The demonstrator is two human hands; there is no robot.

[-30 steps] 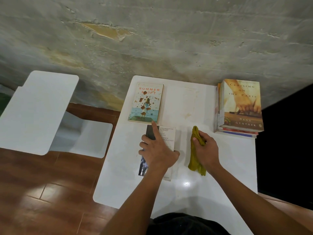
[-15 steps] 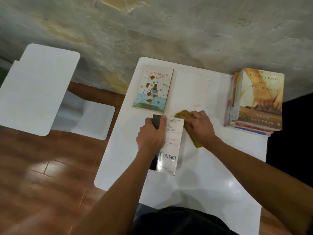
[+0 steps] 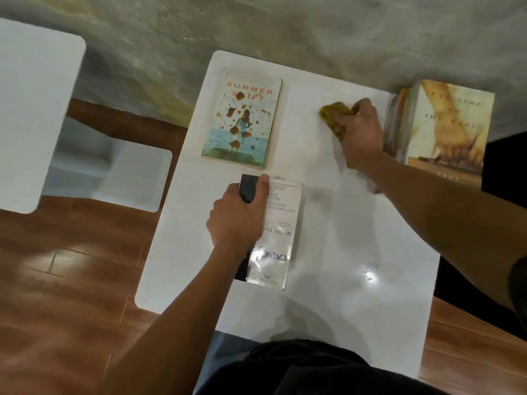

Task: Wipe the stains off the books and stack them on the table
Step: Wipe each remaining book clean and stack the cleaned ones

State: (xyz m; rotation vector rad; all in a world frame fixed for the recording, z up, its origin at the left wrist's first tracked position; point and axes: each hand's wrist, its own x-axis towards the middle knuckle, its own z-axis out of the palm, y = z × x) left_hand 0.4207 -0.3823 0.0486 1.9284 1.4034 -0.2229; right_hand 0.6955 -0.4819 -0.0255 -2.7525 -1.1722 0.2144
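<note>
Glossy white table [image 3: 328, 280]; soft yellow cloth [image 3: 333, 116]; shiny paper cover on Contact book [image 3: 281, 223]; rough concrete wall [image 3: 285, 29]; polished wood floor [image 3: 71, 275].

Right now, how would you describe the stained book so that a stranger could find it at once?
Start at the white table against the wall. On its far left corner lies the Summer book, flat and face up, just beyond the Contact book that the left hand grips. Only its cover carries brown blotches.
</note>
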